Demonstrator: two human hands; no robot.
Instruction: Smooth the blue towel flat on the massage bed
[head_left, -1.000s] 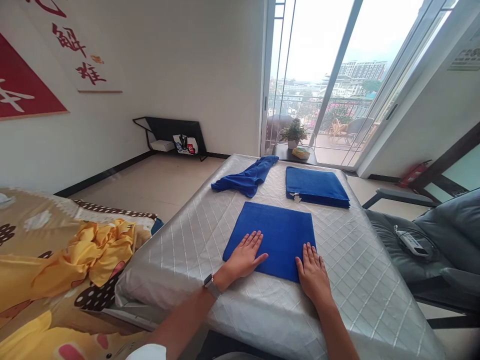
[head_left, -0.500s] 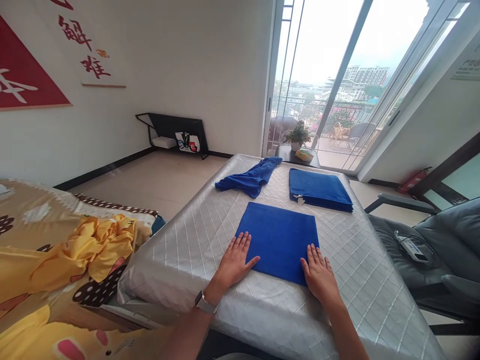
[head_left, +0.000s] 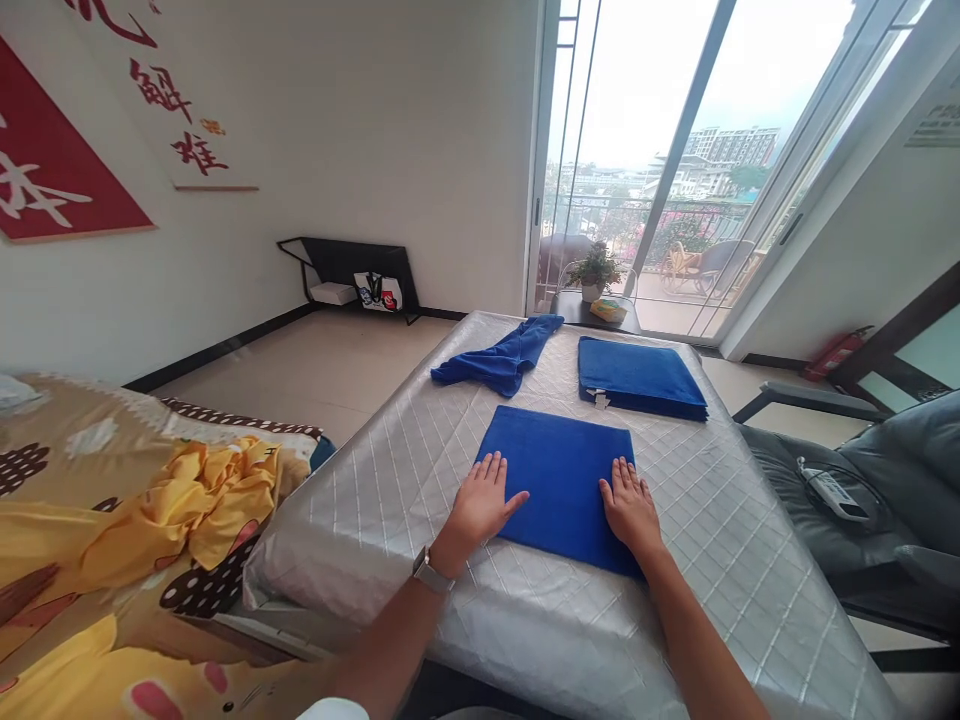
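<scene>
A folded blue towel (head_left: 561, 478) lies flat on the silver quilted mattress (head_left: 390, 480) in front of me. My left hand (head_left: 480, 505) rests palm down on the towel's near left corner, fingers stretched out. My right hand (head_left: 628, 508) lies flat on its near right corner, fingers spread too. Farther back, a stack of folded blue towels (head_left: 637, 375) sits on the right, and a crumpled blue towel (head_left: 499, 355) lies on the left. A watch is on my left wrist.
A bed with a yellow cartoon-print cover (head_left: 127, 520) stands to the left. A grey recliner (head_left: 862, 500) with a remote control (head_left: 829, 488) is on the right. Beyond the mattress are glass balcony doors and a small table with a potted plant (head_left: 594, 270).
Both hands slid slightly forward and inward on the folded towel. The camera view shifted a little.
</scene>
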